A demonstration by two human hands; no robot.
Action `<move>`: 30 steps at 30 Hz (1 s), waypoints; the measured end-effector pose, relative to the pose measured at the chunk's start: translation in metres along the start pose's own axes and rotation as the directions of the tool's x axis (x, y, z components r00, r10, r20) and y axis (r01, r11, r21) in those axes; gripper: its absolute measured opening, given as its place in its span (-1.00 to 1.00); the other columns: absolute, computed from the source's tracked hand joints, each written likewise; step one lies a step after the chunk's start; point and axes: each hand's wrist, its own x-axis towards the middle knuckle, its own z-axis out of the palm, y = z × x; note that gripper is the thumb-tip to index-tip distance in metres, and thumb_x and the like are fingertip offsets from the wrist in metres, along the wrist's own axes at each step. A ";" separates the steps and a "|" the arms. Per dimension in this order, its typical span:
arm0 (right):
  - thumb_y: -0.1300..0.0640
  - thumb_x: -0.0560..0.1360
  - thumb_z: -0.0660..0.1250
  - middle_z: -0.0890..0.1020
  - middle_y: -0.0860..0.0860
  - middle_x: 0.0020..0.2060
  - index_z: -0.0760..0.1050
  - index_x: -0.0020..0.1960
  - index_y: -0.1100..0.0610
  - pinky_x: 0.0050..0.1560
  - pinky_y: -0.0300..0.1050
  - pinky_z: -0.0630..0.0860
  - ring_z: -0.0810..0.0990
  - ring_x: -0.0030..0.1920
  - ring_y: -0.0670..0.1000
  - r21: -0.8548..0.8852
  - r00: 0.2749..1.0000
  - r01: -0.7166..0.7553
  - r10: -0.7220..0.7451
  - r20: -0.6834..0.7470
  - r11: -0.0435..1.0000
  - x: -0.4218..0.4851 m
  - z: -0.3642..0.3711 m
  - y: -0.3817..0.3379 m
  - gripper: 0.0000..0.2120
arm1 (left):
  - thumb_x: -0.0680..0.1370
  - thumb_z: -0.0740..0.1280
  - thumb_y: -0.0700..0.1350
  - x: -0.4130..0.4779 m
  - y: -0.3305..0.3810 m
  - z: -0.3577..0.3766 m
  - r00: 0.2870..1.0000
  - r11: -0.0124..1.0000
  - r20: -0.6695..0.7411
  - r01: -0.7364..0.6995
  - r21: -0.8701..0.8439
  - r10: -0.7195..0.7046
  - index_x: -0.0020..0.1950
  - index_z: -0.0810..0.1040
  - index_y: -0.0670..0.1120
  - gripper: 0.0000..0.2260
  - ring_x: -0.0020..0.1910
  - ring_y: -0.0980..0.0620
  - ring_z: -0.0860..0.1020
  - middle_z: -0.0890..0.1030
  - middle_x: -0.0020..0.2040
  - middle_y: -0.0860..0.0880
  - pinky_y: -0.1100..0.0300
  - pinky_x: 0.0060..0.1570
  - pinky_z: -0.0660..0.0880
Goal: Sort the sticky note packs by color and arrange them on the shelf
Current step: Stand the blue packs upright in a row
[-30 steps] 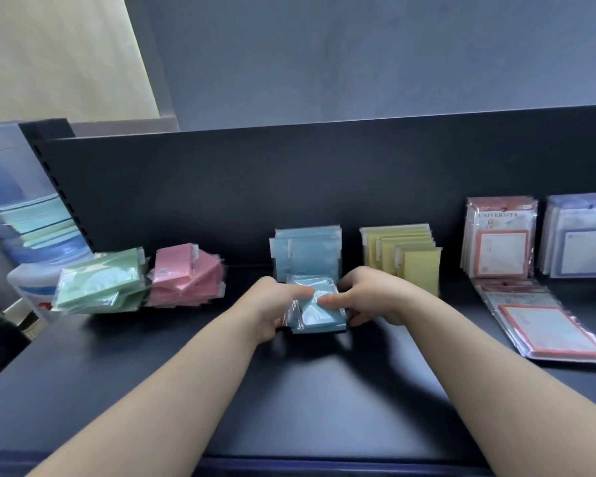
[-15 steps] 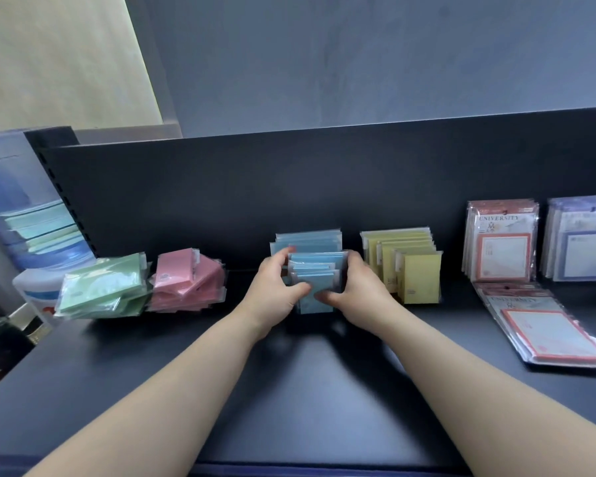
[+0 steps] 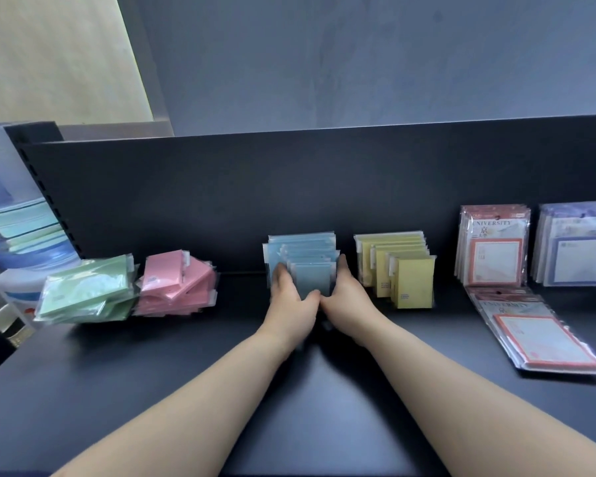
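Dark matte shelf board point(image 3: 152, 390) with an upright black back panel point(image 3: 289, 201), below a bare grey wall point(image 3: 358, 63). At the middle of the board, close to the panel: left hand point(image 3: 291, 304) and right hand point(image 3: 349, 301), clasped from either side on the upright row of pale blue sticky note packs point(image 3: 303, 251) in clear wrappers — fingers laid up the flanks of the front packs, thumbs meeting across the lower front face. Row standing on edge, stepped down toward the front, rear pack at the panel.

Just right of the right hand: upright row of yellow sticky note packs point(image 3: 411, 284), likewise stepped. Well left of the left hand: loose heap of pink sticky note packs point(image 3: 176, 287), tilted and overlapping, touching a loose heap of green sticky note packs point(image 3: 86, 290) further left.

Far right — standing red-bordered notepad packs point(image 3: 492, 249) printed "UNIVERSITY", flat red-bordered notepad packs point(image 3: 544, 339) lying in front of them, standing purple-bordered notepad packs point(image 3: 575, 249) alongside. Past the shelf's left end, a large blue water bottle point(image 3: 14, 235) on a white base.
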 end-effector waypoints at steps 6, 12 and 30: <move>0.17 0.33 0.39 0.56 0.03 0.17 -0.13 0.53 0.00 -0.32 -0.17 0.50 0.61 -0.09 0.07 0.007 0.999 -0.005 0.005 0.039 1.000 0.002 -0.003 0.006 -0.05 | 0.54 0.25 -0.20 -0.009 -0.013 0.003 0.994 0.990 -0.082 -0.065 0.124 0.075 0.55 0.05 -0.10 -0.37 0.43 -0.06 0.21 0.20 0.38 -0.10 0.21 0.43 0.11; 0.13 0.32 0.39 0.64 -0.02 -0.14 0.24 0.28 -0.01 -0.47 -0.24 0.40 0.54 -0.40 -0.14 0.074 0.998 0.037 -0.041 0.043 0.997 0.004 -0.005 0.007 -0.41 | 0.52 0.23 -0.26 -0.005 -0.016 0.003 0.993 0.990 -0.016 -0.117 0.084 0.118 0.55 0.09 -0.09 -0.38 0.44 0.04 0.25 0.24 0.42 -0.06 0.18 0.45 0.16; 0.20 0.27 0.55 0.54 -0.08 0.12 0.04 0.44 0.07 -0.12 -0.40 0.48 0.56 0.13 -0.07 -0.096 0.986 0.067 -0.051 0.159 0.993 0.018 -0.023 0.004 -0.08 | 0.56 0.12 0.19 0.049 -0.019 -0.016 0.998 0.978 -0.052 0.025 -0.209 -0.037 0.49 0.23 0.06 -0.48 0.35 0.05 0.40 0.43 0.39 0.05 0.03 0.40 0.28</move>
